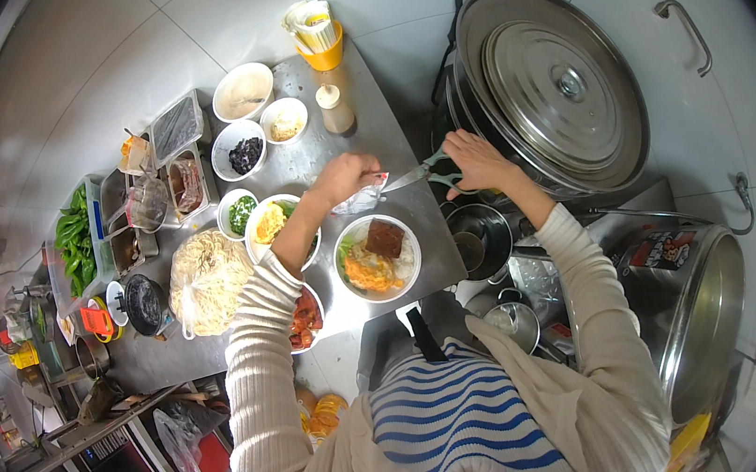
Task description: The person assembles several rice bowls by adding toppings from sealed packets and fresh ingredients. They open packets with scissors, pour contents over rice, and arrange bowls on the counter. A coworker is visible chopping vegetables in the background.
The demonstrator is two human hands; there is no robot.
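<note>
My left hand [345, 180] is closed on a small clear and white plastic packet [360, 198] above the steel table. In my right hand [481, 165] is a pair of scissors [434, 169] with grey-green handles; its blades point left and reach the packet. Whether they are cutting into it cannot be made out. Just below the packet stands a white bowl [343, 284] of rice, with a brown square piece, orange-yellow shreds and some greens. My left forearm partly covers another bowl [252, 251] with yellow food and a bowl of reddish pieces [309, 318].
Left on the table [442, 261] are a bag of noodles [206, 281], bowls of chopped greens [241, 211] and dark food [244, 155], and a tub of green peppers [75, 240]. A shaker bottle [336, 112] stands farther back. A large lidded pot [557, 82] is at right.
</note>
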